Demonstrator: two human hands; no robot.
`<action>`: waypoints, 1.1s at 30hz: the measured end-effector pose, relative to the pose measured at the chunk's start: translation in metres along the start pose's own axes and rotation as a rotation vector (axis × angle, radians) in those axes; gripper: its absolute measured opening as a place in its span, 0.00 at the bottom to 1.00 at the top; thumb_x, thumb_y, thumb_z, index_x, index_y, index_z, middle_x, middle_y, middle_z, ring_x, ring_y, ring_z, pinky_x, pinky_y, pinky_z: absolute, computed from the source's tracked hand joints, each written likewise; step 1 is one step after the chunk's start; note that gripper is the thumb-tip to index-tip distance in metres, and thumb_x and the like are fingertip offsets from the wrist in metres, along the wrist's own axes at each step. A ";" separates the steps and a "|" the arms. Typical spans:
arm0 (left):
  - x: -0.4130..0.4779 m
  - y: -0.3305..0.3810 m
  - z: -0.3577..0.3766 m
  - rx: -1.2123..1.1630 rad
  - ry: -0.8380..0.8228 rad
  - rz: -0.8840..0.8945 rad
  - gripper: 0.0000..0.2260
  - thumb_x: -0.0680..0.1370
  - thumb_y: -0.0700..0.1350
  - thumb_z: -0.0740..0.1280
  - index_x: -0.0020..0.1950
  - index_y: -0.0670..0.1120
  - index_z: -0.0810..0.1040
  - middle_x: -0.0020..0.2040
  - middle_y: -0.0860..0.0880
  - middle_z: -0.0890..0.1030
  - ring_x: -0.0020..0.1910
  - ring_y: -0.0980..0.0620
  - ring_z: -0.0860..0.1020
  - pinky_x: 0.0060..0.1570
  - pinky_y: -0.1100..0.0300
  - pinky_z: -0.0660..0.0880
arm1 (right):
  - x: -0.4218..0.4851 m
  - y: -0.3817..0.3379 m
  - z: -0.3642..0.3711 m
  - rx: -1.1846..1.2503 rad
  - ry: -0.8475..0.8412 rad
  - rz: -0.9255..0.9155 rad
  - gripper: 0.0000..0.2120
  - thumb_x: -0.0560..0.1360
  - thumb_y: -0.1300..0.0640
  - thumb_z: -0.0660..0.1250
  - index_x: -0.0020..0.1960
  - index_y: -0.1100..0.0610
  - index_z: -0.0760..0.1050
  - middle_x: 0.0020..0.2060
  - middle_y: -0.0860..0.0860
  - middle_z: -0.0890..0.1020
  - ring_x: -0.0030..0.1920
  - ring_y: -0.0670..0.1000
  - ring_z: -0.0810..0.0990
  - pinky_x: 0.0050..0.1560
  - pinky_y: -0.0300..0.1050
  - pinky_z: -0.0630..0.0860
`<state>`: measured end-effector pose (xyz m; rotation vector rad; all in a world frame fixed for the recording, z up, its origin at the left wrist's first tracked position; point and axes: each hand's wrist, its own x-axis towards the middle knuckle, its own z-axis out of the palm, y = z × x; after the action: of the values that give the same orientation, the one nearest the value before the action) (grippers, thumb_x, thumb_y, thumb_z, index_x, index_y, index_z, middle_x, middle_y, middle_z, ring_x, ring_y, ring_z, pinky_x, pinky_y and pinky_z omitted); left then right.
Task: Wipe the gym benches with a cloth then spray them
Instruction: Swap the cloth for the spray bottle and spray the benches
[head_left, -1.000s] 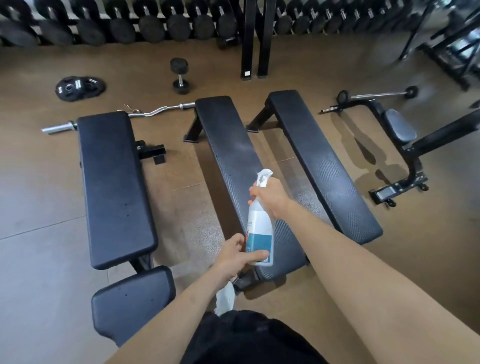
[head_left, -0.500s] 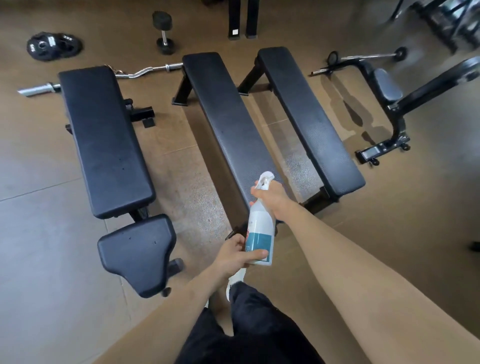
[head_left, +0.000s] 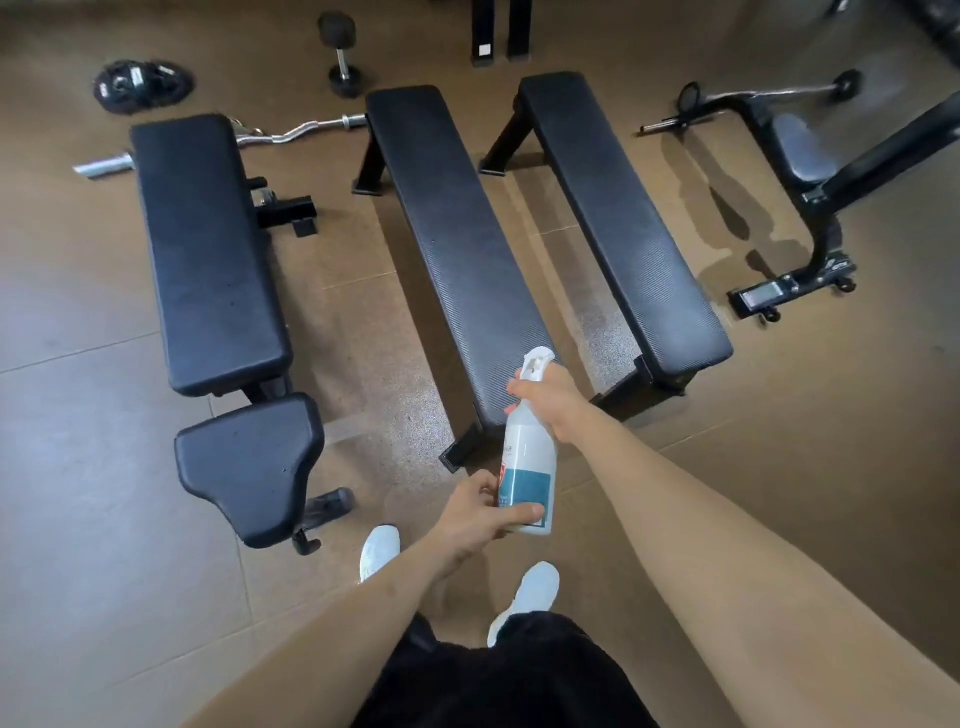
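The right hand (head_left: 553, 402) is gripping the spray bottle (head_left: 527, 457) at its neck, fingers (head_left: 518, 387) curling round it; the left hand (head_left: 480, 512) is clasping its base, by the near end of the middle bench (head_left: 457, 249).

The right hand (head_left: 555, 404) covers the neck of the spray bottle (head_left: 525, 462), and the words on its label are too small to read. The left bench (head_left: 208, 249) hides part of the curl bar (head_left: 301, 128). The top edge cuts off two black posts (head_left: 498, 36), and the right edge cuts off a slanted machine (head_left: 893, 149).
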<state>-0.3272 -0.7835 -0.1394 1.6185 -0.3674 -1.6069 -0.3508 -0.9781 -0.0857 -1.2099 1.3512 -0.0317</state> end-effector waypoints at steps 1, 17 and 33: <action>0.001 -0.002 0.015 -0.001 0.021 -0.001 0.35 0.61 0.59 0.83 0.59 0.42 0.75 0.53 0.42 0.84 0.48 0.49 0.85 0.47 0.58 0.80 | 0.003 0.007 -0.011 -0.007 -0.007 0.002 0.08 0.77 0.64 0.71 0.52 0.59 0.73 0.47 0.58 0.79 0.36 0.54 0.82 0.25 0.38 0.76; 0.037 0.012 0.220 0.119 0.160 -0.107 0.37 0.59 0.64 0.81 0.59 0.45 0.75 0.53 0.44 0.84 0.49 0.51 0.84 0.50 0.53 0.83 | 0.029 0.081 -0.204 -0.014 -0.095 0.043 0.14 0.78 0.65 0.68 0.62 0.64 0.71 0.43 0.57 0.80 0.27 0.49 0.82 0.22 0.37 0.75; 0.200 0.121 0.348 0.127 -0.063 -0.061 0.25 0.67 0.50 0.83 0.55 0.41 0.76 0.48 0.44 0.83 0.41 0.54 0.81 0.36 0.65 0.76 | 0.135 0.051 -0.418 0.150 0.243 0.038 0.06 0.78 0.66 0.68 0.45 0.59 0.72 0.43 0.59 0.80 0.34 0.54 0.83 0.36 0.47 0.81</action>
<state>-0.5826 -1.1154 -0.1469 1.6910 -0.4654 -1.7139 -0.6478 -1.3047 -0.1151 -1.0790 1.5535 -0.2556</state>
